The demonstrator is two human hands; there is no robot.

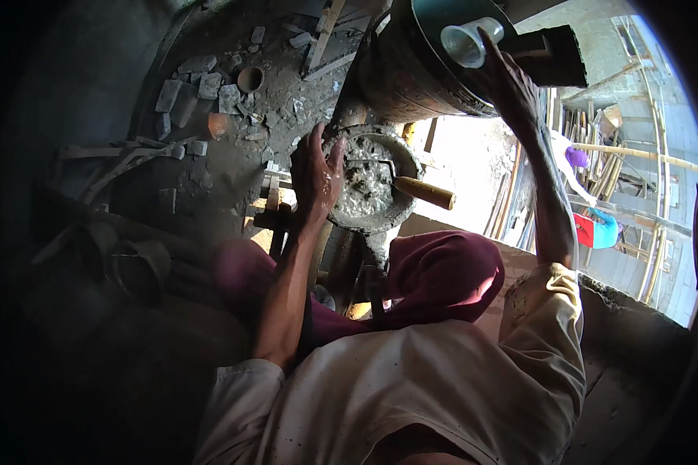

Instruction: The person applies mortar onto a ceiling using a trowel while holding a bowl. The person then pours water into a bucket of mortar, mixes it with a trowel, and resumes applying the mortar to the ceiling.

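A round mortar pan [385,226], caked with grey, holds wet grey mix [366,184], with a wooden-handled trowel [426,192] resting across it. My left hand [316,174] is at the pan's left rim, fingers extended and thumb apart, seeming to touch the rim. Above and to the right, my right hand [502,77] grips a clear plastic cup [462,46] tipped sideways at the mouth of a large dark drum [417,97].
Rubble and bricks [208,85], a small round pot [250,79] and timber pieces [139,151] lie at left. Dim buckets [138,267] stand lower left. Beyond a ledge [609,298] on the right, two people [596,229] are among bamboo poles and planks below.
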